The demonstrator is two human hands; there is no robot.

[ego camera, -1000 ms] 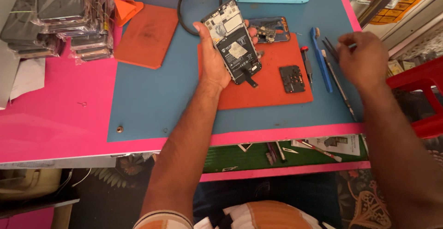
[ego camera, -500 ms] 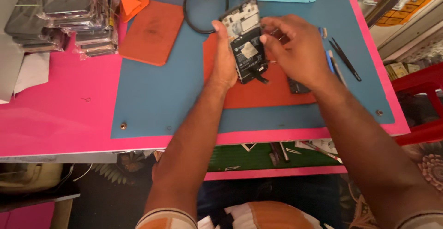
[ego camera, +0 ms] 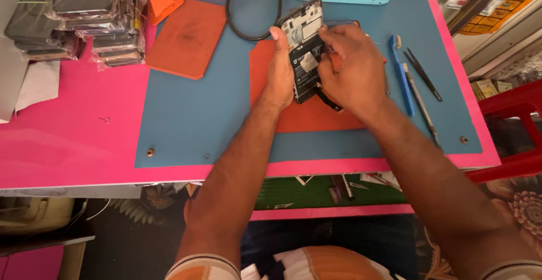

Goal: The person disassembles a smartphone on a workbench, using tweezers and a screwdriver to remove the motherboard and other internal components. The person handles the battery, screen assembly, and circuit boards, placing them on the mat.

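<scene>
Both hands (ego camera: 282,71) (ego camera: 350,68) now clasp one opened phone (ego camera: 305,54).

Opened black phone (ego camera: 305,54), internals exposed, tilted above orange mat (ego camera: 305,119).

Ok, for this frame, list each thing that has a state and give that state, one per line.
opened phone: back cover off, insides exposed, tilted up off the mat
left hand: gripping the phone's left edge
right hand: on the phone's right side, a thin tool in its fingers
blue brush: lying flat, untouched
tweezers: lying flat, untouched
</scene>
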